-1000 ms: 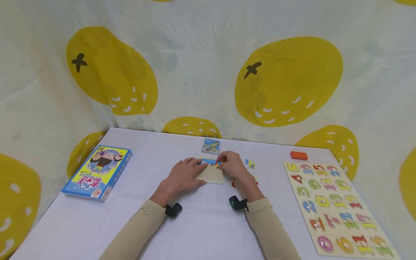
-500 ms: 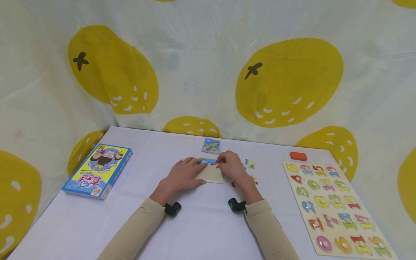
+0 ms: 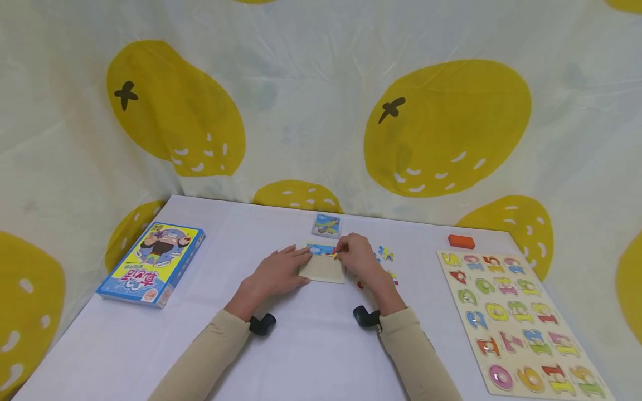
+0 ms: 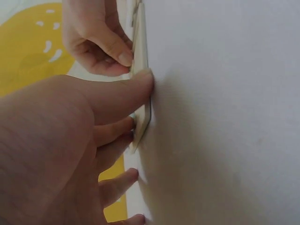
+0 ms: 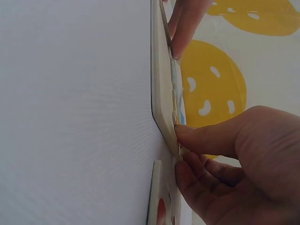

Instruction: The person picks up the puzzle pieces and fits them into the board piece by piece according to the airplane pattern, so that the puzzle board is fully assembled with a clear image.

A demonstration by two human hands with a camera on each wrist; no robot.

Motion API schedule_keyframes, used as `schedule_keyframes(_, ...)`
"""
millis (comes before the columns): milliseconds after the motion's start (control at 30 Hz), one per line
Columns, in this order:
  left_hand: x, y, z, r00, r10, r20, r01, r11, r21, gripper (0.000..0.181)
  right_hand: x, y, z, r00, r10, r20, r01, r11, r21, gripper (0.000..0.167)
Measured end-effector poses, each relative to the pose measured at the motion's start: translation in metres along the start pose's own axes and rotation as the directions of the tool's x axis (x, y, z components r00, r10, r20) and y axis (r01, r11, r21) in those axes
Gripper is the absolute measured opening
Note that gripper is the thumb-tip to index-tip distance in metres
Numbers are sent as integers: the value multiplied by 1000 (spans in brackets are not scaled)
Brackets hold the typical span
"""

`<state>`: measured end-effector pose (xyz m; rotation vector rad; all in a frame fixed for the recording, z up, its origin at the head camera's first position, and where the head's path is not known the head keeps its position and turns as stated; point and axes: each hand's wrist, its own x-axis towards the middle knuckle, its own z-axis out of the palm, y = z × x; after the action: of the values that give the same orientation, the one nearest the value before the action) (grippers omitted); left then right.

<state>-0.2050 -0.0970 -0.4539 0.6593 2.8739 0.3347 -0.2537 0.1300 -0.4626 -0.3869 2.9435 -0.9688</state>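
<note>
A pale puzzle board (image 3: 323,271) lies on the white table, with blue jigsaw pieces (image 3: 316,249) laid along its far part. My left hand (image 3: 278,273) rests at the board's left side with extended fingers. In the left wrist view its thumb (image 4: 124,96) touches the board's near edge. My right hand (image 3: 357,257) is at the board's upper right and pinches a small red-and-yellow puzzle piece (image 3: 334,255), partly hidden by the fingers. In the right wrist view, thumb and fingertips meet at the board's edge. Loose puzzle pieces (image 3: 385,253) lie right of that hand.
Beyond the board lies a small picture card (image 3: 326,225). A blue boxed game (image 3: 150,264) is at the left. A wooden number board (image 3: 521,320) and an orange block (image 3: 461,241) are at the right. A patterned curtain (image 3: 311,111) hangs behind the table.
My left hand has slid a little left, so more of the blue pieces and the board's left side show. The right hand stays nearly in place, still pinching the puzzle piece.
</note>
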Motion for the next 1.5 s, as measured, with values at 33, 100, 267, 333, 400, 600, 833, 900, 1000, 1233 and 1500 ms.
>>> schedule_keyframes(33, -1, 0, 0, 1000, 2, -1, -2, 1000, 2, 68, 0, 0, 0, 1000, 6, 2, -6, 1000, 5, 3)
schedule_keyframes(100, -2, -1, 0, 1000, 8, -4, -8, 1000, 16, 67, 0, 0, 0, 1000, 9, 7, -9, 1000, 12, 4)
schedule_keyframes(267, -5, -4, -1, 999, 42, -29, -41, 999, 29, 63, 1, 0, 1, 1000, 11, 3, -11, 1000, 28, 4)
schedule_keyframes(333, -6, -5, -1, 998, 56, -36, -55, 998, 28, 61, 0, 1, 0, 1000, 11, 1, -11, 999, 32, 4)
schedule_keyframes(400, -7, -6, -1, 997, 70, -41, -69, 997, 25, 60, 0, 1, 0, 1000, 9, 0, -9, 999, 31, 4)
schedule_keyframes(600, -7, -9, -2, 996, 84, -25, -83, 996, 36, 62, -1, 0, -1, 1000, 11, 1, -11, 999, 36, 3)
schedule_keyframes(833, -4, -14, -3, 995, 96, -13, -95, 995, 34, 62, -1, 2, -3, 1000, -19, 14, 19, 999, 38, 4)
schedule_keyframes(900, -3, -15, -1, 995, 99, -10, -98, 994, 44, 62, -1, 6, -5, 999, -40, 17, 39, 998, 44, 4)
schedule_keyframes(1000, -1, -16, 1, 995, 103, -17, -101, 993, 55, 62, -3, 10, -11, 997, -58, 46, 54, 996, 73, 6)
schedule_keyframes(1233, -2, -14, 2, 996, 91, -26, -89, 994, 62, 62, -11, 15, -29, 993, -14, 114, -5, 987, 161, 17)
schedule_keyframes(1500, -4, -13, 0, 996, 87, -33, -85, 994, 65, 61, -22, 30, -47, 998, -19, 58, 11, 990, 144, 21)
